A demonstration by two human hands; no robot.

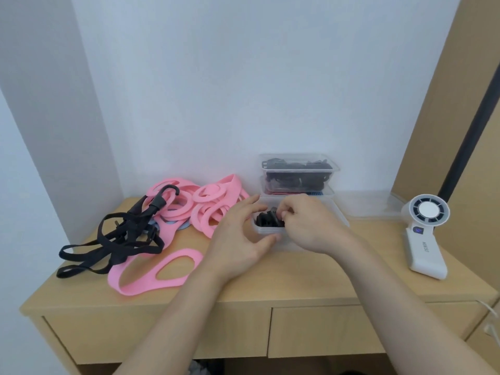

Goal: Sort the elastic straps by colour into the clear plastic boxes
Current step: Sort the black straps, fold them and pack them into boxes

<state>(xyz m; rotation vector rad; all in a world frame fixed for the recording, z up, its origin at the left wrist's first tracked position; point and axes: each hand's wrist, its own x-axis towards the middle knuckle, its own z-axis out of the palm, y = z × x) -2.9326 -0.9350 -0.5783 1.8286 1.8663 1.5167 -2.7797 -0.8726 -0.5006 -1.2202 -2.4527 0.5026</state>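
Observation:
A clear plastic box (336, 215) stands in the middle of the desk with black straps (266, 220) bunched inside it. My right hand (308, 226) is over the box, fingers curled down onto the black straps. My left hand (238, 239) cups the box's left end, fingers spread and relaxed, thumb at the front corner. Behind it a stack of clear boxes (297, 173) holds more black straps. Pink straps (194, 204) lie heaped at the left back. One pink strap (159, 272) lies alone near the front. Tangled black straps (119, 239) lie far left.
A white handheld fan (424, 234) stands on the desk (297, 282) at the right. A clear lid or bag (370, 203) lies behind the box. White wall is close behind; a brown panel rises at the right. Two drawers are below the desk's front edge.

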